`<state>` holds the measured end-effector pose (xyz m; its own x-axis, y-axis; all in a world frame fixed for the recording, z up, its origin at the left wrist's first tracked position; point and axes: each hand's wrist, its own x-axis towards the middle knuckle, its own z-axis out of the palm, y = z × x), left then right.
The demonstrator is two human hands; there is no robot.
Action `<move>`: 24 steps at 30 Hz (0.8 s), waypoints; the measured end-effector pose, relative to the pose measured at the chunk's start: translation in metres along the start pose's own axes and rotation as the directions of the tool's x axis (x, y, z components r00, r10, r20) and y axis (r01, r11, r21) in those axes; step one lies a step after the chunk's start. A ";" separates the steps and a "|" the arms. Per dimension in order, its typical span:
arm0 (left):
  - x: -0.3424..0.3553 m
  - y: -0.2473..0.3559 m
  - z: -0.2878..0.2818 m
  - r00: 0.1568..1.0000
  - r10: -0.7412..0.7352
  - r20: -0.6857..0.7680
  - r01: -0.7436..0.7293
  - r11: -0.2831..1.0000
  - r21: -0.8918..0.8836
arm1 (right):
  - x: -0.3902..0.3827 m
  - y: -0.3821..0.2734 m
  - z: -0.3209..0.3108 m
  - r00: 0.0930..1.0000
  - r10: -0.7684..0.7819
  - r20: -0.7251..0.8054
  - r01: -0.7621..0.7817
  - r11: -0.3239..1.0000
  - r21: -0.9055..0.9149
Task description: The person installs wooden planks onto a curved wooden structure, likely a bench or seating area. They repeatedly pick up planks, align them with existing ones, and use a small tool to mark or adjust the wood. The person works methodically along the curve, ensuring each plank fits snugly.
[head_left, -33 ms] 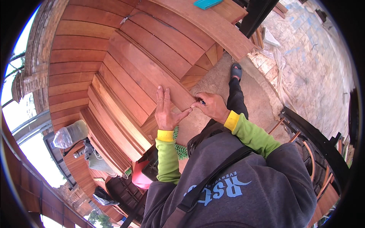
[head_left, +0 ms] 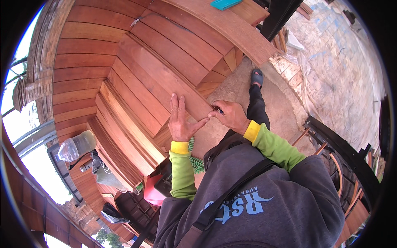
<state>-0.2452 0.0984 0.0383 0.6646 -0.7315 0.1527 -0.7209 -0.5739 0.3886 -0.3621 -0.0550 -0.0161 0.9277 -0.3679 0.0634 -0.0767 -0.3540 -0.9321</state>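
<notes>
A reddish-brown wooden plank [head_left: 161,72] runs from the far left toward me, its near end at my hands. My left hand [head_left: 180,124] lies on that near end, two fingers stretched forward along the wood and the thumb reaching out toward my right hand. Closed at the plank's end corner, my right hand [head_left: 233,117] grips a small dark pen-like thing [head_left: 220,111], mostly hidden by the fingers. The left thumb tip meets the right fingertips, or nearly so.
Stacked boards [head_left: 124,132] lie to the left, near a clear plastic container [head_left: 78,145]. Another long board [head_left: 231,33] crosses ahead, with a teal object [head_left: 225,3] on it. My sandalled foot [head_left: 257,77] rests on the rough floor. A black metal frame [head_left: 339,140] stands at right.
</notes>
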 end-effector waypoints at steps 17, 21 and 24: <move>-0.001 0.000 0.002 0.999 -0.046 -0.002 0.046 0.998 -0.037 | 0.005 -0.018 -0.004 0.994 0.100 0.045 -0.107 0.975 0.193; 0.000 0.000 0.000 1.000 -0.021 -0.011 0.021 1.000 -0.017 | 0.011 -0.013 0.006 0.990 0.136 0.019 -0.138 0.983 0.120; 0.000 0.002 -0.002 0.999 -0.043 0.002 0.043 0.999 -0.008 | 0.015 -0.018 0.007 0.987 0.157 0.033 -0.160 0.976 0.147</move>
<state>-0.2461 0.0980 0.0411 0.6947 -0.7068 0.1337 -0.6899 -0.6020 0.4019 -0.3445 -0.0479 -0.0015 0.9157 -0.3905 -0.0951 -0.1692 -0.1599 -0.9725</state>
